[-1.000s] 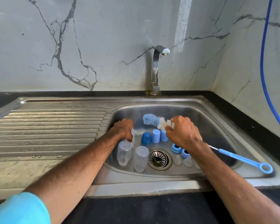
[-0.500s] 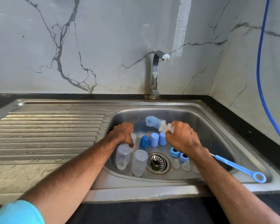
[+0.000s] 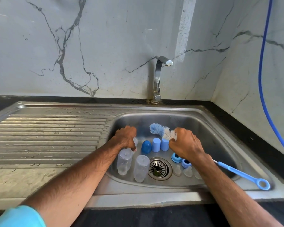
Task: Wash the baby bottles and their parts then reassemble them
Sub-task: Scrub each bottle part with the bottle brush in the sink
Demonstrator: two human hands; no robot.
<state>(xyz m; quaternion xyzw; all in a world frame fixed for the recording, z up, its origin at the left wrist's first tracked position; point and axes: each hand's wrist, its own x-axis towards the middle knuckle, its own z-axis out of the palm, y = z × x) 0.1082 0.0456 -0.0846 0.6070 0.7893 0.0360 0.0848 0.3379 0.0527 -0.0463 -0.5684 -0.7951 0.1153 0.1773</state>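
In the steel sink basin [image 3: 208, 128], my left hand [image 3: 126, 138] grips a clear baby bottle [image 3: 135, 143] at the far left. Two more clear bottles [image 3: 123, 163] [image 3: 141, 167] lie in front of it. My right hand [image 3: 185, 145] holds the bottle brush [image 3: 159, 130] near its blue and white bristles; its blue handle [image 3: 243, 175] runs out over the basin's right edge. Three blue caps [image 3: 155, 145] stand between my hands. Two blue collar rings [image 3: 176, 157] and clear nipples [image 3: 188, 171] sit by the drain [image 3: 159, 168].
A chrome tap [image 3: 159, 76] rises behind the basin, with no water running. A wet ribbed drainboard [image 3: 44, 138] stretches to the left. A blue hose [image 3: 262, 79] hangs down the right wall. Black countertop [image 3: 154, 217] borders the front.
Both hands stay on the bottle and brush; the view has tilted upward, so the sink sits lower in frame. The brush head shifted slightly.
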